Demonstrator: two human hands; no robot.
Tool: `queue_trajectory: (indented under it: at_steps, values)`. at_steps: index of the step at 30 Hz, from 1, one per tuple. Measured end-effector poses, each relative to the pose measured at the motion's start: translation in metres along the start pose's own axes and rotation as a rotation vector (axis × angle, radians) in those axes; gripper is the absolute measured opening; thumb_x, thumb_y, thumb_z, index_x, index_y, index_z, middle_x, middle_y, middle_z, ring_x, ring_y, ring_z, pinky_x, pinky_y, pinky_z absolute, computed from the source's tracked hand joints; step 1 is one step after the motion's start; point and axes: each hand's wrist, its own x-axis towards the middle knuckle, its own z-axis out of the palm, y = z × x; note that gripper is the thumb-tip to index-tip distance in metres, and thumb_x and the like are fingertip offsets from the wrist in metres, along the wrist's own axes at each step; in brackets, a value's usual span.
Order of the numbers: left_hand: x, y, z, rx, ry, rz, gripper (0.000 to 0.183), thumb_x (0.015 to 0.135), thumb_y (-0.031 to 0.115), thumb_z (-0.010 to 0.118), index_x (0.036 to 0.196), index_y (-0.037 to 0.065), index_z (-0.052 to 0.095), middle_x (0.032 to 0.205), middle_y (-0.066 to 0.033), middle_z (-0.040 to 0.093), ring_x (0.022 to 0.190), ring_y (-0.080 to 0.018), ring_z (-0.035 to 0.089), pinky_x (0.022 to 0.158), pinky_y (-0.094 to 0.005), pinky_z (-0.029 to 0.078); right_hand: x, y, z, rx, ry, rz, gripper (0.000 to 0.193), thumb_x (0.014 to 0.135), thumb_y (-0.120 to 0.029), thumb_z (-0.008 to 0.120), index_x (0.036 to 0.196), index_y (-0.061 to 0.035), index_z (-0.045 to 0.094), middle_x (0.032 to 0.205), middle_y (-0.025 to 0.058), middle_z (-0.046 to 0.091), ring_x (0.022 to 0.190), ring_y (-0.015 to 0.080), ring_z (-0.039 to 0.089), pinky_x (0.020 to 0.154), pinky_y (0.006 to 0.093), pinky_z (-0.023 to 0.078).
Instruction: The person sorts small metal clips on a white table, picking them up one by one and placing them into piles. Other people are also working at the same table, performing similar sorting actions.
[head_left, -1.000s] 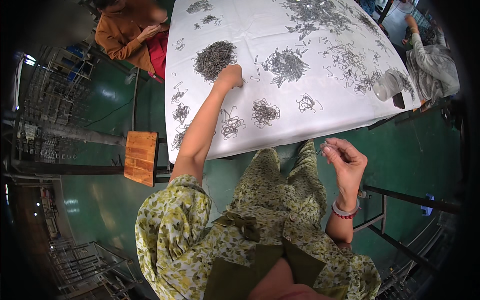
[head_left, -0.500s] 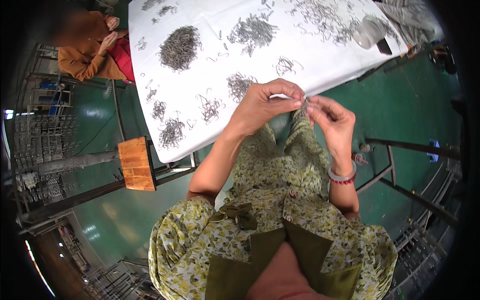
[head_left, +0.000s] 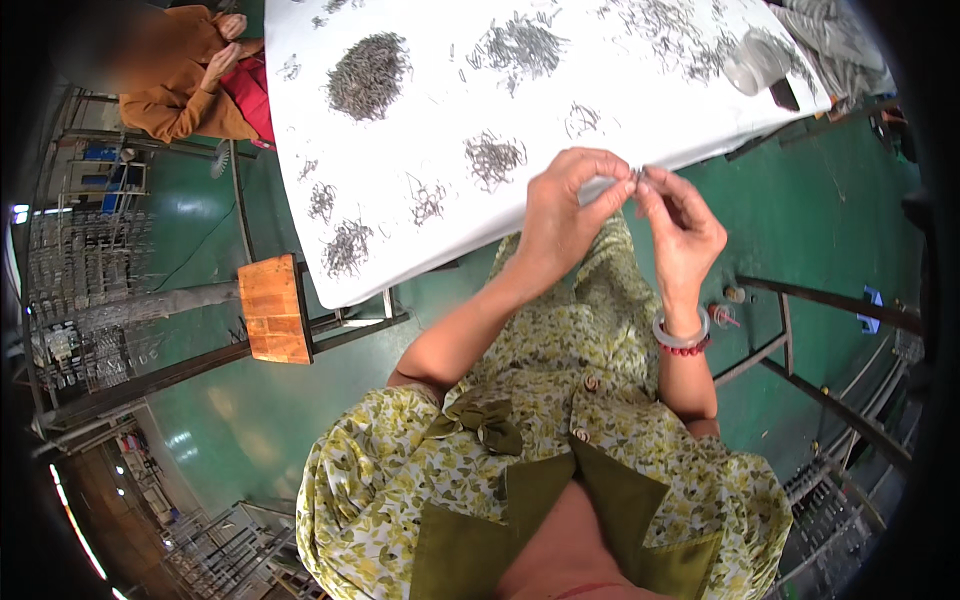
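Note:
My left hand and my right hand meet fingertip to fingertip just off the table's near edge. Between them, both pinch a small grey metal piece; its exact shape is mostly hidden by the fingers. Beyond the left hand, a tangled pile of bent wire pieces lies on the white-covered table. A smaller wire cluster sits just past the fingers. More little heaps of wire are toward the left corner.
A big dark heap and a grey heap lie farther back. At the far right are scattered pieces and a tipped clear plastic jar. Someone in a brown jacket works at left, near a wooden stool. Metal framing stands right.
Both hands have shifted slightly right and up in the picture, still pinching together. The tabletop appears a little higher as the view tilts.

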Motion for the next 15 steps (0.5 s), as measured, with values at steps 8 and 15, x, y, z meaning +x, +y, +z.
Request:
queue_trajectory:
  at_steps: [8,15]
  values:
    - [-0.001,0.001,0.001,-0.143,0.028,-0.162,0.016,0.087,0.009,0.064,0.1,-0.001,0.063,0.099,-0.0077,0.067,0.095,-0.0123,0.06,0.084,-0.0275,0.048,0.008,-0.004,0.001,-0.118,-0.097,-0.094,0.02,0.079,0.006,0.068,0.099,0.0025,0.068,0.084,0.007,0.067,0.07,0.0081,0.057,0.059,0.0206,0.045]
    - [0.006,0.002,-0.002,-0.23,-0.015,-0.111,0.008,0.088,0.001,0.06,0.096,-0.001,0.059,0.099,-0.0096,0.066,0.094,-0.0131,0.06,0.084,-0.0274,0.048,0.105,0.017,0.023,0.036,-0.27,0.157,0.02,0.089,-0.005,0.059,0.105,0.0066,0.065,0.089,0.0105,0.068,0.071,0.0089,0.06,0.058,0.0216,0.046]
